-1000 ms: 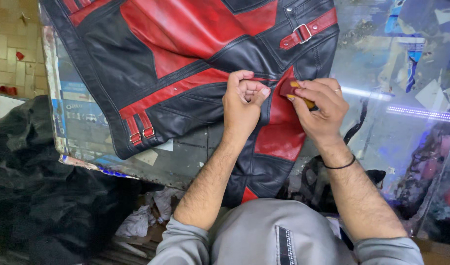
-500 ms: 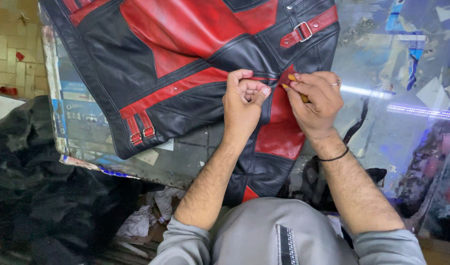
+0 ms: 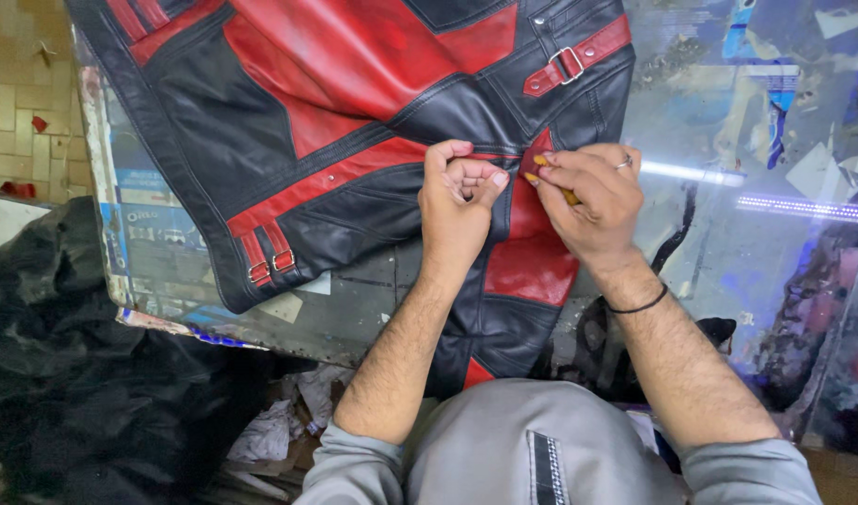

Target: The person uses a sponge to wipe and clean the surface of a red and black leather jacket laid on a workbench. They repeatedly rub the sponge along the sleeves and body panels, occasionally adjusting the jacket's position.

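Observation:
A red and black leather jacket point(image 3: 335, 122) lies spread on a glass-topped table point(image 3: 728, 234). My left hand point(image 3: 459, 201) is curled into a fist and pinches a fold of the jacket near a black seam. Just to its right, my right hand point(image 3: 592, 201) grips a small yellow-orange tool point(image 3: 550, 182), whose tip touches the red leather beside the left hand's fingers. A black band sits on my right wrist and a ring on one finger.
A red strap with a metal buckle point(image 3: 569, 64) lies above my right hand; two smaller buckled straps point(image 3: 268, 257) sit at the jacket's lower left. Dark cloth point(image 3: 83, 374) is heaped left of the table. Crumpled paper scraps point(image 3: 279, 425) lie below the table edge.
My right hand has shifted slightly left along the seam with the tool, closer to the left hand. The left hand keeps its pinch in the same place.

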